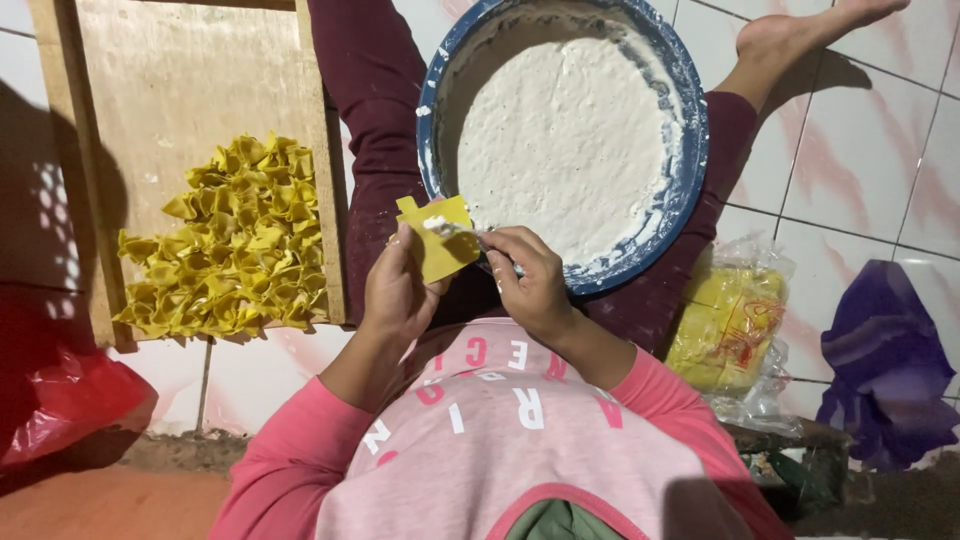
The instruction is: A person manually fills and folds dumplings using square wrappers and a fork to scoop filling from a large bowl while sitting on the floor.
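Tiled floor (860, 160) | blue basin (690, 150): white paste (570, 140) | left hand (395, 290) grip clamps yellow wrapper (445, 240)

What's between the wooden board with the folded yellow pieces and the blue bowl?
In the head view, the person's leg in dark red trousers lies between the board and the bowl.

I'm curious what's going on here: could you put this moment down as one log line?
left hand: holds yellow wrapper | right hand: spreads white filling on it with small utensil | blue bowl: white paste | wooden board: folded dumplings
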